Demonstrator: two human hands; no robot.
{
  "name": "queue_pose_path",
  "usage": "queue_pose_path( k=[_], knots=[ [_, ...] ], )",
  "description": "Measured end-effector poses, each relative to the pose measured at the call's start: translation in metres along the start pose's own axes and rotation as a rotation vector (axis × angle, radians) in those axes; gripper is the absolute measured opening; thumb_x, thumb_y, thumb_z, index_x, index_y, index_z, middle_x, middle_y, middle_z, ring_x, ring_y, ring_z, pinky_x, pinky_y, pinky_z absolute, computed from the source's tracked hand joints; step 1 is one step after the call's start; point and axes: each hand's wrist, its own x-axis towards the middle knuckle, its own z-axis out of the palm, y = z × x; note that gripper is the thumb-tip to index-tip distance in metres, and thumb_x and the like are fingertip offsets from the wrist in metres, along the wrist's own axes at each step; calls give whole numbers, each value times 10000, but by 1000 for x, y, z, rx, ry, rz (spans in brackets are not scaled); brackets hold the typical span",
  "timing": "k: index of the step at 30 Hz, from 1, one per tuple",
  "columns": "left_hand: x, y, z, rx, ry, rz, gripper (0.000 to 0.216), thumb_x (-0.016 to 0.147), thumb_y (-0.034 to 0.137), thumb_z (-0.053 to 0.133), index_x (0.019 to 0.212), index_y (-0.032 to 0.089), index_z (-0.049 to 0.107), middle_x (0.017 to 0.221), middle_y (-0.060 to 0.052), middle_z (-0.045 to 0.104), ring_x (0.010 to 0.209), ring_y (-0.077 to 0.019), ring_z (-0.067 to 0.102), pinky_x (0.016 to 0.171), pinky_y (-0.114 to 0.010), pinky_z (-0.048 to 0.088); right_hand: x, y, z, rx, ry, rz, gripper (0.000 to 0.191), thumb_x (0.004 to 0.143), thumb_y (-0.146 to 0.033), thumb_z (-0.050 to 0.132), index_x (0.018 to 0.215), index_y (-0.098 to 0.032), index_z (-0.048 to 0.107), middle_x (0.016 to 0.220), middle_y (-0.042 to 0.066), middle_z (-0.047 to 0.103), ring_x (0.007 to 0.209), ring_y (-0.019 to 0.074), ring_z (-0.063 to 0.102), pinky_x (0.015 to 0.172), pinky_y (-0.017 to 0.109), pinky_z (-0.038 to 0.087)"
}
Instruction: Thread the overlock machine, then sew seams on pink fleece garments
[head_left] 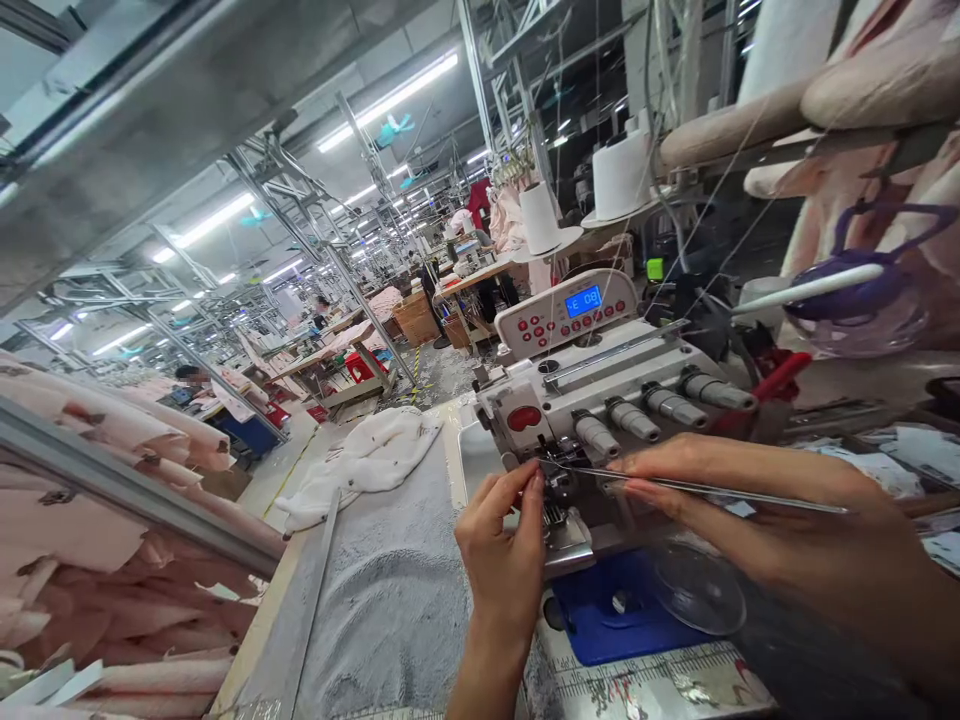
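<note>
Right hand [720, 500]: raised at the machine's front; the tweezers are pinched between thumb and fingers, rather like a pen, presumably for fine control.
Tweezers [750, 494]: slanted across the hand, the tip pointed into the needle area; they are gripped well behind the tip, likely so that the fingers are kept out of the narrow space.
Blue plate [600, 600]: laid below the hands, partly covered by a clear round piece [701, 590]; why it is put there cannot be told.
Left hand [502, 525]: held opposite the tweezer tip, thumb and forefinger pressed together; whether a thread is pinched there cannot be told.
Sewing machine [517, 375]: set just beyond both hands, so its needle area is easily reached from either side.
Tension knobs [630, 420]: ranged in a row along the front, where they can be turned without stretching.
Control panel [566, 312]: mounted on top and tilted forward, seemingly so that its lit display can be read.
White cloth [367, 455]: heaped at the table's far end, well apart from the hands.
Thread cones [621, 178]: stood behind and above the machine, probably so that thread is fed downward.
</note>
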Motion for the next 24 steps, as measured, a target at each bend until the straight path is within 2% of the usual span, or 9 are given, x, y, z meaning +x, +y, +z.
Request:
queue_pose_path(
  k=[6,13,16,18,21,24],
  knots=[
    [-1,-3,6,30,33,-33,167,919,272,668,1012,266,807,831,1,794,631,-101,685,630,-190,553,8,0,-1,-50,-14,-148,82,969,-213,622,996,-277,666,956,-95,730,839,45,696,904,83,518],
    [-2,-2,7,7,92,102,154,916,193,661,999,214,789,824,0,778,637,-82,670,622,-166,538,9,-1,6,-85,-38,-240,123,981,-165,606,1058,-250,652,987,-74,720,879,69,681,953,168,509],
    [-2,-1,6,30,42,186,147,913,139,640,960,182,773,791,0,755,670,-77,659,657,-159,519,7,-1,8,-96,-26,-251,149,972,-153,619,1078,-252,654,1000,-66,721,888,76,677,968,189,512],
    [-3,0,5,50,17,212,140,904,118,626,917,164,758,766,-3,735,662,-79,640,648,-165,500,5,0,7,-96,-35,-243,156,965,-143,618,1072,-249,657,996,-58,717,899,79,673,924,190,530],
    [-4,0,4,59,-5,215,130,891,119,614,878,152,739,736,-9,705,652,-91,625,636,-187,484,-2,3,4,-100,-38,-196,154,955,-161,633,1068,-257,674,1008,-57,715,913,78,674,875,181,547],
    [-6,0,4,56,-48,203,133,887,129,611,882,159,740,742,-15,696,679,-109,640,653,-207,486,-9,7,2,-123,-4,-147,126,948,-218,665,1050,-285,696,1007,-81,718,913,72,679,898,165,539]
  ],
)
